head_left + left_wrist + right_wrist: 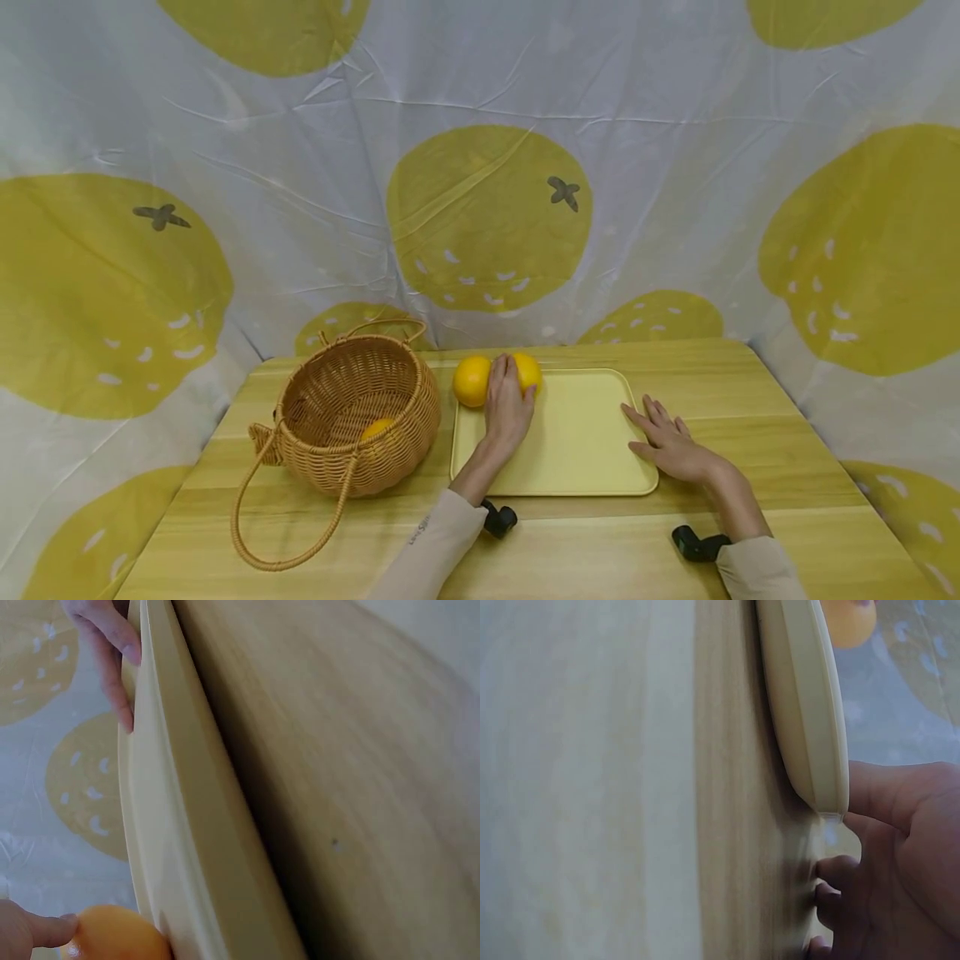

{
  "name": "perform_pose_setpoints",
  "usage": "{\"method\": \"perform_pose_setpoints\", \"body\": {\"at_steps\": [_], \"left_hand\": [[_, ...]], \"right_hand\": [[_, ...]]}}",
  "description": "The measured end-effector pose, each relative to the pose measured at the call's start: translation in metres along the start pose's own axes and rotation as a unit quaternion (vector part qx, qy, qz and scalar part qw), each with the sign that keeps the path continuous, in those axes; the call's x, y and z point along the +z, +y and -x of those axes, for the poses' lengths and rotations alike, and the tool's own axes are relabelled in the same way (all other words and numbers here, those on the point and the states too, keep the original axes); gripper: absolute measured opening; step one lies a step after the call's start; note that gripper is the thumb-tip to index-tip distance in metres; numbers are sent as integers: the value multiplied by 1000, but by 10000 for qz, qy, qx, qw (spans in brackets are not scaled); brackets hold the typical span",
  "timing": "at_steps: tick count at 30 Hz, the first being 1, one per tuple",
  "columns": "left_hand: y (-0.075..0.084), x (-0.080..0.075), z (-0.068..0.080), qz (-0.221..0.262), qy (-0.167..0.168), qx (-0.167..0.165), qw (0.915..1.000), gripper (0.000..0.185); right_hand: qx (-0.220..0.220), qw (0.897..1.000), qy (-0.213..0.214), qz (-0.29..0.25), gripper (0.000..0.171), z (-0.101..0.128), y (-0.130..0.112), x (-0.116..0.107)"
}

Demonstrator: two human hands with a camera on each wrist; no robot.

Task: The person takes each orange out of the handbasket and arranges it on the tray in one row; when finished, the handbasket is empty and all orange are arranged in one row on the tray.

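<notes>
At the tray's back left corner, my left hand [510, 412] grips the right one of two oranges. Its fingers lie between this orange [528, 372] and the left orange [472, 382], and in the left wrist view its thumb presses the orange [118, 934]. Both fruits sit by the far edge of a pale yellow rectangular tray [573, 433]. My right hand [671, 442] is at the tray's right side with fingers spread. The right wrist view has its thumb [881, 793] against the tray rim [838, 750] and the other fingers lower, by the table.
A round wicker basket [397, 467] stands left of the tray, with another orange [377, 429] inside. Its handle [288, 562] hangs toward the front of the wooden table [585, 550]. A fruit-printed cloth [660, 208] hangs behind the table and at both sides.
</notes>
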State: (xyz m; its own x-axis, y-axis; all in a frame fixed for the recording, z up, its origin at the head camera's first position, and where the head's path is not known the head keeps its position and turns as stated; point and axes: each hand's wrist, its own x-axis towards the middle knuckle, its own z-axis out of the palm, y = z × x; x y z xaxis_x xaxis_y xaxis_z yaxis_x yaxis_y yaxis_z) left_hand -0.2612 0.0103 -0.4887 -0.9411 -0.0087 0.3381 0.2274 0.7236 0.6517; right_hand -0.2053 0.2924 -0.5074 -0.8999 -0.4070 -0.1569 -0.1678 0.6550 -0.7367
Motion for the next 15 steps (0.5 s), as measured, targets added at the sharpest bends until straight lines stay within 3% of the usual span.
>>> {"method": "perform_pose_setpoints", "body": {"at_steps": [15], "left_hand": [[-1,-8,0,-355,-80,205,9991,60]], "right_hand": [[-164,9998,-90,-57,67,2,-1,-3]]}}
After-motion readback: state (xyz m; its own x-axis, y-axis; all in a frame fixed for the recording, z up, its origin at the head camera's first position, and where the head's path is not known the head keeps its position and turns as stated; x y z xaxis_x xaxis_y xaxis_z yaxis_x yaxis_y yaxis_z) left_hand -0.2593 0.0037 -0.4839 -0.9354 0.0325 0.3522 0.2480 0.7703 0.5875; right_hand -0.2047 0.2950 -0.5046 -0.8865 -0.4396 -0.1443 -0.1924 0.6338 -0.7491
